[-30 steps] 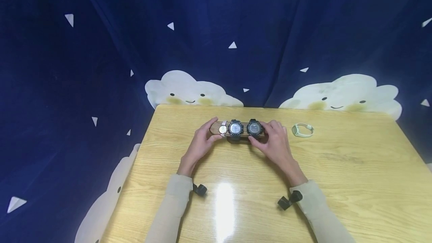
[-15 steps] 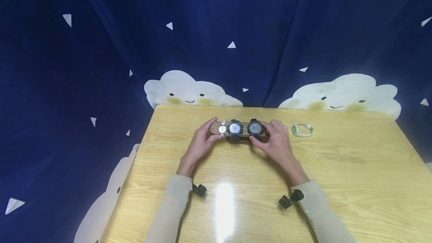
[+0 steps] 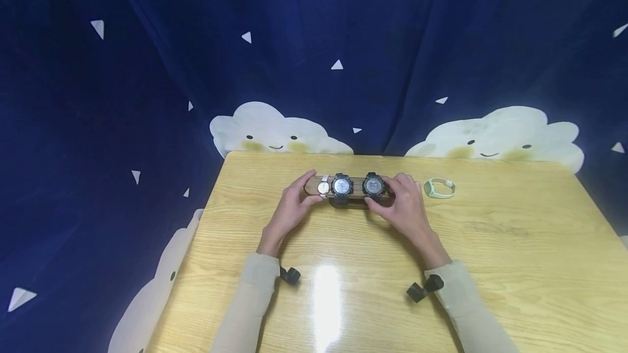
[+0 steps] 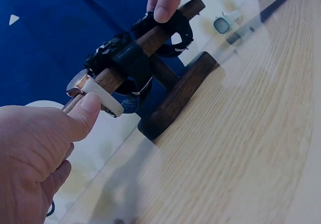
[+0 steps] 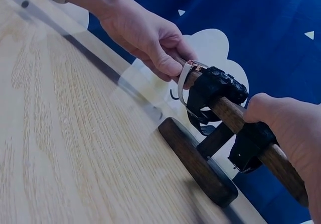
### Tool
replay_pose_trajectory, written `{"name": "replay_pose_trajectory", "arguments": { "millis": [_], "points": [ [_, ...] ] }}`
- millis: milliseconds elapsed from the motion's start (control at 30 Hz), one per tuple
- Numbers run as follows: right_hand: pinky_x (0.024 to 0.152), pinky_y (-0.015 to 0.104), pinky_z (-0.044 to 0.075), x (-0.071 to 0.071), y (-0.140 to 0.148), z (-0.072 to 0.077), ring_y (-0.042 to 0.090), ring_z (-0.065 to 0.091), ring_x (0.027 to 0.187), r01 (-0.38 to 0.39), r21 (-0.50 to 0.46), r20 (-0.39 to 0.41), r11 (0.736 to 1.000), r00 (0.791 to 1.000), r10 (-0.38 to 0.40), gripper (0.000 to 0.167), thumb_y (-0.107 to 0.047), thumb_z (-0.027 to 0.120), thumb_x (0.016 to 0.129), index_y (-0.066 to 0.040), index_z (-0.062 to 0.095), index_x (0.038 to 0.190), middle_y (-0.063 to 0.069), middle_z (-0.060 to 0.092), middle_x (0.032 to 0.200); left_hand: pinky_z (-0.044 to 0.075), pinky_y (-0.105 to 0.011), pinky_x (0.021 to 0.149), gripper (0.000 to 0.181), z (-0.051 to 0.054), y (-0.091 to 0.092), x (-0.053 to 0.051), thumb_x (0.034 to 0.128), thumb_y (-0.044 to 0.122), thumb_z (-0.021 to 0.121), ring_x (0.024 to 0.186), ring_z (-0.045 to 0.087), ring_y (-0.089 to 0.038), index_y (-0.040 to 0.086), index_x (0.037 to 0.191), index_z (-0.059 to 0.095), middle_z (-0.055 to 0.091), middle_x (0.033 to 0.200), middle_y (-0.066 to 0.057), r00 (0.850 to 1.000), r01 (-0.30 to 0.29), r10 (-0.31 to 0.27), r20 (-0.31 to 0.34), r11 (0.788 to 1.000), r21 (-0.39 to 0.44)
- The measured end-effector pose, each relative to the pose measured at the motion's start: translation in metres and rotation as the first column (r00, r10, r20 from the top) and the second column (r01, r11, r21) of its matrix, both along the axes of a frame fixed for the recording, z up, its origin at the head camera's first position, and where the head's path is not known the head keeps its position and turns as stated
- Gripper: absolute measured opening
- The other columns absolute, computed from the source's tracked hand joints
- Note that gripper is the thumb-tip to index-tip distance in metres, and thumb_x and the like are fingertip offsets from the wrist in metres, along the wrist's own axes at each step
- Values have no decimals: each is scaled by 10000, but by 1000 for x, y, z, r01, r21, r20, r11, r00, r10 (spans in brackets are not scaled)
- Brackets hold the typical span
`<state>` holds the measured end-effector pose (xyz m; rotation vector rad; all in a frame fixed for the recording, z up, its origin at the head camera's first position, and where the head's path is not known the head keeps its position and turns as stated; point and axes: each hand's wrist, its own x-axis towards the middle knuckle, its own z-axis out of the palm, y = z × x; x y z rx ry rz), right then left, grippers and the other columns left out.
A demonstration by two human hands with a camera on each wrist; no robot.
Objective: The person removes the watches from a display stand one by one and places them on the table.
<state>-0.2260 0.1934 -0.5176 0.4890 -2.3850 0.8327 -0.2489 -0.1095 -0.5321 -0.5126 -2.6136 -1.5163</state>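
Note:
A dark wooden watch stand point(image 3: 358, 188) carries three watches on its crossbar, above a wooden base point(image 4: 176, 101). My left hand point(image 3: 290, 208) grips the bar's left end, its thumb beside a small watch point(image 3: 323, 187) with a white strap. In the middle sits a chunky black watch point(image 3: 342, 186) with a pale dial. My right hand point(image 3: 404, 208) pinches a second black watch point(image 3: 374, 185) between thumb and fingers, near the bar's right end. A gap of bare bar separates the two black watches. The straps loop around the bar in both wrist views.
To the right of the stand, a mint-green watch point(image 3: 429, 188) lies on the wooden table point(image 3: 490, 266). A dark blue curtain point(image 3: 314, 70) with clouds and white triangles hangs behind the table's far edge.
My right hand has shifted slightly right along the bar together with the black watch, widening the gap from the middle watch. The left hand has kept its place.

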Motion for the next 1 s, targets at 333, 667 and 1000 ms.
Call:
{"name": "replay_pose_trajectory", "arguments": {
  "millis": [333,667,1000],
  "points": [
    [739,364,318,1,6,-1,247,458,826,1,-7,-1,1000,1000,-1,641,-378,925,713,43,732,1157,64,541,843,321,-434,1260,731,-1,2,0,903,205,797,1482,446,-281,189,1563,485,503,1583,-106,1000,2,-2,-9,1000,-3],
    [749,372,330,1,9,-3,242,469,825,4,-15,-23,1000,1000,-4,628,-344,930,704,46,734,1155,59,546,835,323,-420,1259,733,-1,1,0,905,205,791,1476,455,-276,185,1568,478,521,1568,-111,1000,3,-3,-8,1000,-4],
    [740,361,304,2,14,-5,238,458,815,3,-12,-45,1000,999,-3,627,-361,922,713,32,736,1164,60,548,850,318,-405,1262,728,1,0,0,897,202,797,1483,445,-265,178,1558,493,510,1578,-99,1000,-7,7,-15,1000,-12]
  ]
}}
